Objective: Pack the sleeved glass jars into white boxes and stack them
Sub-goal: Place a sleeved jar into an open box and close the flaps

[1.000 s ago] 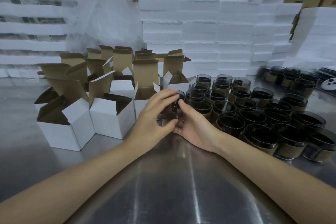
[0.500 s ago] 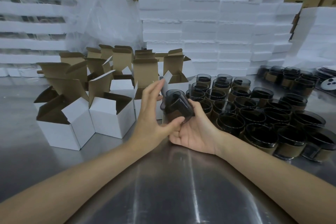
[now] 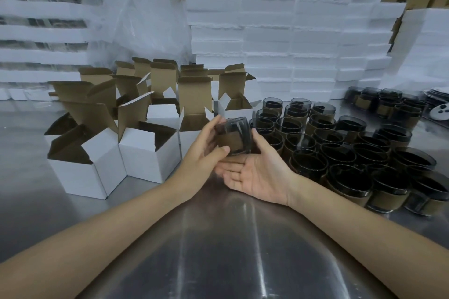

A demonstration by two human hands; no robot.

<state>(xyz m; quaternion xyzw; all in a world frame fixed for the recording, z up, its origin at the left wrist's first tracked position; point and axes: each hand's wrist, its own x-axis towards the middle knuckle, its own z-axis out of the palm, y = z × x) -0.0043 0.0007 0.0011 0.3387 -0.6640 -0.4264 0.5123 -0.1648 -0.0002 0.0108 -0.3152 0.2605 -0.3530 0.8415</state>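
At the left of the frame the open white boxes [image 3: 145,155] stand clustered on the metal table [image 3: 218,250], flaps up. Just right of them, at centre, my left hand [image 3: 202,153] wraps the sleeved glass jar [image 3: 234,139], with fingers over its far side and my thumb pressed on the brown sleeve. The jar is tipped onto its side and held above the table. My right hand [image 3: 255,175] lies palm up beneath it, fingers nearly straight, thumb against the jar's right side. Further right, the other sleeved jars [image 3: 345,153] stand upright, packed together.
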